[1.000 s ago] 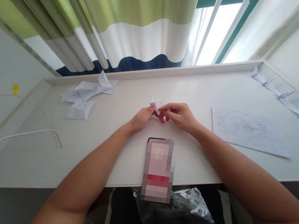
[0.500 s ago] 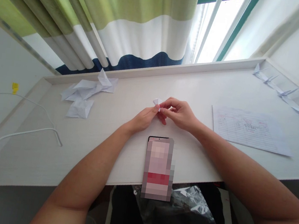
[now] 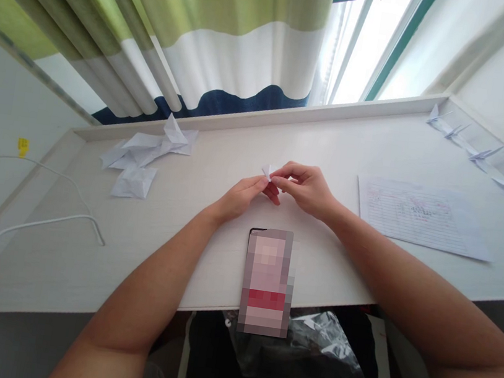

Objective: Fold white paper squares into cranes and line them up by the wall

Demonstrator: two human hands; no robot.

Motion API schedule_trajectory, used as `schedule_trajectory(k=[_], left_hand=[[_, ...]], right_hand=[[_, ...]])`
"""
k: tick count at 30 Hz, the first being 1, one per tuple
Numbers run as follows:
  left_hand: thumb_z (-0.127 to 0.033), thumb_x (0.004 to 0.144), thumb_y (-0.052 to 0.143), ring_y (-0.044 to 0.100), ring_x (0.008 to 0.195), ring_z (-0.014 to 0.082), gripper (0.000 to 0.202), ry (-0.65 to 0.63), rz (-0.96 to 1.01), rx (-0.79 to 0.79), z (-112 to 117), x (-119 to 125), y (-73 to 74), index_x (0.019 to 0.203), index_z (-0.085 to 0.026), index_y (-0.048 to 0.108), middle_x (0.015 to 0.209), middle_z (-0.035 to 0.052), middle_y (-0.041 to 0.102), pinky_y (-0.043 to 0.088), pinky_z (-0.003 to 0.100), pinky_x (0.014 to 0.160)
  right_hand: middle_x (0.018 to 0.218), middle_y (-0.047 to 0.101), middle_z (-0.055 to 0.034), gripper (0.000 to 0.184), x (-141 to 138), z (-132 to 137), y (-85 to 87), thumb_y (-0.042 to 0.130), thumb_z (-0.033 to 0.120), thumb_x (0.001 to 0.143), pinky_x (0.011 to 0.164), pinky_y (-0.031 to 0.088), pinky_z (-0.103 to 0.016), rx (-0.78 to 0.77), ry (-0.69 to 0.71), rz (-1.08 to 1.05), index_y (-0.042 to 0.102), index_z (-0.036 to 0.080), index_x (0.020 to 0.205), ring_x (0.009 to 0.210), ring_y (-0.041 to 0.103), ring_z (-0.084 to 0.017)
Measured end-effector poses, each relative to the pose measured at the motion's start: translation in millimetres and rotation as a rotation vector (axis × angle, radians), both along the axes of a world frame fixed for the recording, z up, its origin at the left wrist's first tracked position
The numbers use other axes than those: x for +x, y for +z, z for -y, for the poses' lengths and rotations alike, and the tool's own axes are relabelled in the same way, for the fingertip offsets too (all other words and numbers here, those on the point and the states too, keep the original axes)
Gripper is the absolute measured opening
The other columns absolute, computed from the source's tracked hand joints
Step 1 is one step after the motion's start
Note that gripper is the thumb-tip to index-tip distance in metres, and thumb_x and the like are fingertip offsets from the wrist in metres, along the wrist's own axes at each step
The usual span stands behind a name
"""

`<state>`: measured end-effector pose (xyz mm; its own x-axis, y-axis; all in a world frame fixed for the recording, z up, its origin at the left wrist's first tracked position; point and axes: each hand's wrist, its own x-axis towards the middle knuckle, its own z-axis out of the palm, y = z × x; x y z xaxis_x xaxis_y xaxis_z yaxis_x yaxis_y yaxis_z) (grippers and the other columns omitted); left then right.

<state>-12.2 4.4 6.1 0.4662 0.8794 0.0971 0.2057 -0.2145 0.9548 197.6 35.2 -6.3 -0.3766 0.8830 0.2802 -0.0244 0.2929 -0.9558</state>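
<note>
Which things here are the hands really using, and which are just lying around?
Being used: small folded white paper, held by left hand and right hand.
Just lying about: paper cranes, loose folded paper, a lined written sheet, a phone, a white cable.

- Single head-worn view, looking from the person's own head.
- Faces forward and down, across the white desk (image 3: 129,259) toward the window (image 3: 370,49).
- Close on left hand (image 3: 239,198) and right hand (image 3: 303,189).

a home, white desk (image 3: 356,147), green striped curtain (image 3: 235,43), bright window (image 3: 370,49)
</note>
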Motion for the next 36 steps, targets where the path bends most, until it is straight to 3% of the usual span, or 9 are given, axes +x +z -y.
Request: schedule_trajectory(k=[3,8,12,14,18,26,30,33,36], left_hand=[[-0.057,0.112,0.047,0.073,0.119,0.0288,0.051,0.000,0.011,-0.007,-0.5,-0.1,-1.5,0.093,-0.019,0.077,0.106,0.0119,0.084,0.049,0.049,0.121],[-0.044,0.103,0.066,0.076,0.105,0.0249,0.027,0.082,0.086,-0.016,-3.0,0.5,-8.3,0.105,-0.018,0.073,0.100,0.0095,0.083,0.056,0.045,0.109],[-0.052,0.106,0.061,0.076,0.102,0.0248,0.039,0.084,0.064,0.005,-4.9,1.8,-11.2,0.095,-0.018,0.073,0.097,0.0106,0.083,0.057,0.043,0.105],[-0.060,0.108,0.057,0.077,0.101,0.0247,0.046,0.093,0.050,0.017,-5.0,2.3,-11.2,0.094,-0.018,0.073,0.096,0.0108,0.083,0.057,0.043,0.104],[-0.064,0.109,0.055,0.076,0.100,0.0240,0.049,0.128,0.006,0.015,-2.9,2.9,-9.9,0.097,-0.019,0.070,0.099,0.0105,0.083,0.055,0.043,0.106],[-0.071,0.111,0.045,0.072,0.093,0.0228,0.056,0.135,-0.072,0.002,1.1,4.6,-11.0,0.088,-0.022,0.060,0.088,0.0076,0.078,0.053,0.041,0.103],[-0.066,0.112,0.046,0.072,0.092,0.0229,0.052,0.109,-0.059,0.015,0.2,4.5,-12.1,0.087,-0.022,0.060,0.087,0.0076,0.077,0.055,0.042,0.102],[-0.063,0.113,0.046,0.072,0.094,0.0231,0.051,0.101,-0.071,0.022,-0.3,3.9,-11.5,0.088,-0.021,0.064,0.091,0.0089,0.079,0.054,0.043,0.104],[-0.063,0.112,0.045,0.072,0.095,0.0234,0.052,0.100,-0.081,0.027,-0.3,3.5,-10.6,0.089,-0.021,0.065,0.092,0.0092,0.080,0.054,0.042,0.104]], right_hand=[[0.091,0.075,-0.0047,0.019,-0.3,1.3,1.9,0.085,0.041,0.089,0.073,0.053,-0.037,-0.002,-0.002,0.010,0.083,0.023,0.090,0.086,0.068,-0.020],[0.091,0.074,-0.0035,0.009,-0.4,4.6,6.7,0.082,0.032,0.086,0.073,0.055,-0.038,0.066,-0.034,0.081,0.084,0.024,0.086,0.080,0.069,-0.018],[0.089,0.075,-0.0031,0.011,-0.6,7.2,9.4,0.078,0.032,0.088,0.075,0.055,-0.039,0.105,-0.021,0.158,0.080,0.023,0.084,0.078,0.069,-0.017],[0.085,0.073,-0.0016,0.011,-0.8,8.1,9.6,0.078,0.033,0.088,0.076,0.056,-0.038,0.108,-0.027,0.140,0.078,0.022,0.092,0.078,0.068,-0.017],[0.081,0.067,0.0030,0.037,-0.2,7.1,7.5,0.077,0.035,0.091,0.077,0.057,-0.037,0.063,-0.038,-0.010,0.068,0.025,0.125,0.076,0.067,-0.017],[0.103,0.063,-0.0011,0.051,0.0,-1.7,-2.9,0.081,0.056,0.093,0.069,0.057,-0.032,0.067,-0.071,0.025,0.066,0.027,0.132,0.081,0.065,-0.016],[0.106,0.069,-0.0041,0.043,-0.4,-2.5,-4.7,0.082,0.060,0.093,0.072,0.059,-0.034,0.054,-0.061,0.031,0.071,0.025,0.115,0.088,0.069,-0.019],[0.098,0.074,-0.0050,0.035,-0.7,-2.8,-4.6,0.083,0.056,0.092,0.077,0.059,-0.038,0.057,-0.104,0.022,0.070,0.023,0.097,0.091,0.070,-0.021],[0.092,0.075,-0.0041,0.031,-1.2,-3.3,-4.2,0.084,0.051,0.090,0.077,0.060,-0.040,0.040,-0.119,0.006,0.069,0.023,0.092,0.087,0.069,-0.021]])
